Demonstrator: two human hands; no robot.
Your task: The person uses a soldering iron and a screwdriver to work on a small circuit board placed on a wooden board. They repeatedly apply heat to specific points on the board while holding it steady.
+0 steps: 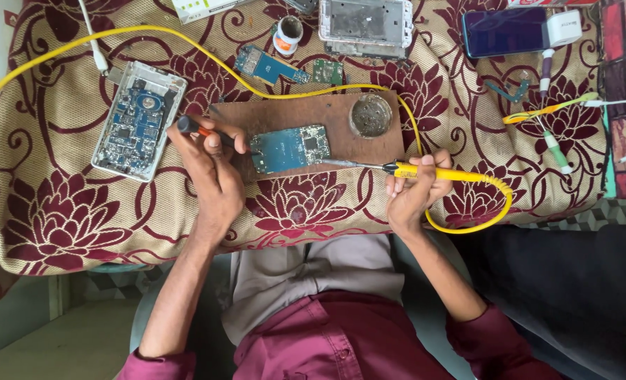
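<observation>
Soldering iron [397, 169] level, tip leftward

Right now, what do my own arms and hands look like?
Both forearms are bare from wrist to elbow. Maroon sleeves are pushed up: the left sleeve bunches at the elbow, the right sleeve just above it. The left hand and right hand wear no gloves, rings or watch.
</observation>
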